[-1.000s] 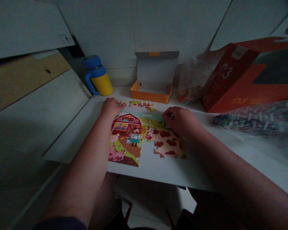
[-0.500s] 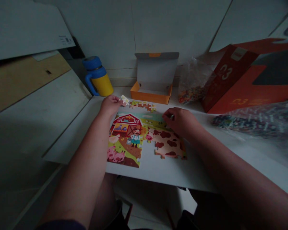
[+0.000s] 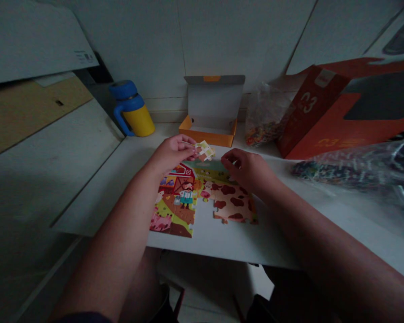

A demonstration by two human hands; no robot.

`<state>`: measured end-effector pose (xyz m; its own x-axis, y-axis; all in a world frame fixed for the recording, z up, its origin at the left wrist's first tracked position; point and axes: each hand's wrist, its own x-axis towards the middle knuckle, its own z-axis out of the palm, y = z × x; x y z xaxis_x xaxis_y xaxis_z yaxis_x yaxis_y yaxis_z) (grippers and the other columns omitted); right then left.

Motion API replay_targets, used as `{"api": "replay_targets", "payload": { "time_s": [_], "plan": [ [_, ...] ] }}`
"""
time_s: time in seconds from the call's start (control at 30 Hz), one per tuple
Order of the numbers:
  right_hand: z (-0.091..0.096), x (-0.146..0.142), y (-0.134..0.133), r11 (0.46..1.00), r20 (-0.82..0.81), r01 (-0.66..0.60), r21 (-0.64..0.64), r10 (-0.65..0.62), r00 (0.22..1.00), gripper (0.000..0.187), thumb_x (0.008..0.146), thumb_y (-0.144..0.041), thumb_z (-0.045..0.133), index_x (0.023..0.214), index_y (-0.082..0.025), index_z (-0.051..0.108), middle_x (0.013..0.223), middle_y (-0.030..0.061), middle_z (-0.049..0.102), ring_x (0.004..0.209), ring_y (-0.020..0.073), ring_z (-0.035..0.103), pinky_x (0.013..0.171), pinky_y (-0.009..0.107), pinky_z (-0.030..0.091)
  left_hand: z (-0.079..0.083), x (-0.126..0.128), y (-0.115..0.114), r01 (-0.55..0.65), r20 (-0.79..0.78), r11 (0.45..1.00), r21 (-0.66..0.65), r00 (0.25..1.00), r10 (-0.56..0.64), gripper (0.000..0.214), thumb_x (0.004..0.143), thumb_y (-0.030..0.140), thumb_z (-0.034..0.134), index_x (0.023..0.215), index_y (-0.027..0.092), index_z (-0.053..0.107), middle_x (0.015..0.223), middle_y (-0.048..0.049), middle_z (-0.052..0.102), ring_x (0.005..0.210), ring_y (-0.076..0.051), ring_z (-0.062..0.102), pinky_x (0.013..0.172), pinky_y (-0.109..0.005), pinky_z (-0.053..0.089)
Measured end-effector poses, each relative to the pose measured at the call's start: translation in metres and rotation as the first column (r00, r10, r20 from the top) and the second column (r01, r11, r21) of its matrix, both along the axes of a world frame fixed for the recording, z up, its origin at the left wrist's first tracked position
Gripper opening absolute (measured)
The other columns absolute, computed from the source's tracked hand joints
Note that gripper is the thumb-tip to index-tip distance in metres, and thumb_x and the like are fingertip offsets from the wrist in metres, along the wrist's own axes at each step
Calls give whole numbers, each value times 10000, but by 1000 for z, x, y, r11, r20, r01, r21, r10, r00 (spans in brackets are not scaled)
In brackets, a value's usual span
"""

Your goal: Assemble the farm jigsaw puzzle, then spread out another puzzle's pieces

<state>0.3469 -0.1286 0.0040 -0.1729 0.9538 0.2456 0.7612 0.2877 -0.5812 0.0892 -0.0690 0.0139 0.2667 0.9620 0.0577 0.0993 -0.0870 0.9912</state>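
Note:
A partly built farm jigsaw puzzle [image 3: 202, 197] with a red barn and a spotted cow lies on the white table [image 3: 222, 237]. My left hand [image 3: 171, 152] is closed in a pinch on a small puzzle piece [image 3: 204, 150], held just above the puzzle's far edge. My right hand [image 3: 247, 168] rests curled on the puzzle's upper right part, fingers bent down on the pieces; I cannot see anything in it.
An open orange box [image 3: 210, 121] stands behind the puzzle. A blue and yellow bottle [image 3: 132, 110] sits at the back left. A clear bag of pieces [image 3: 264, 116], a red carton [image 3: 340, 112] and another plastic bag [image 3: 357, 166] lie to the right.
My left hand lifted a loose piece from the puzzle's far left corner and carried it right toward the middle of the top edge. My right hand stayed put.

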Motion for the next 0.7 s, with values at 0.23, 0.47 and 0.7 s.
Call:
{"api": "replay_targets", "payload": {
  "time_s": [0.23,0.47,0.7],
  "plan": [
    [-2,-2,-1,1000,-130,-20,-17,17,991,245,1004,-401,613,1088,-223,758,943,42,795,724,168,634,654,297,422,-8,17,-9,266,1,961,-73,964,-267,193,892,125,786,1062,181,713,888,-31,781,853,-152,779,829,-305,636],
    [-5,-1,1,996,-210,-68,-55,55,976,256,982,-416,632,1086,-213,750,958,52,801,740,177,639,677,305,452,-7,16,-10,325,-22,944,-55,945,-327,169,907,126,769,1071,163,780,988,-66,799,878,-156,782,855,-320,648],
    [-5,-2,1,994,-184,-95,-58,82,979,250,993,-410,628,1088,-216,755,978,57,808,780,188,665,705,313,473,-2,16,-15,278,-122,956,-89,950,-288,111,924,181,758,1019,213,806,995,-83,805,871,-192,784,818,-344,646]
  ]
}}
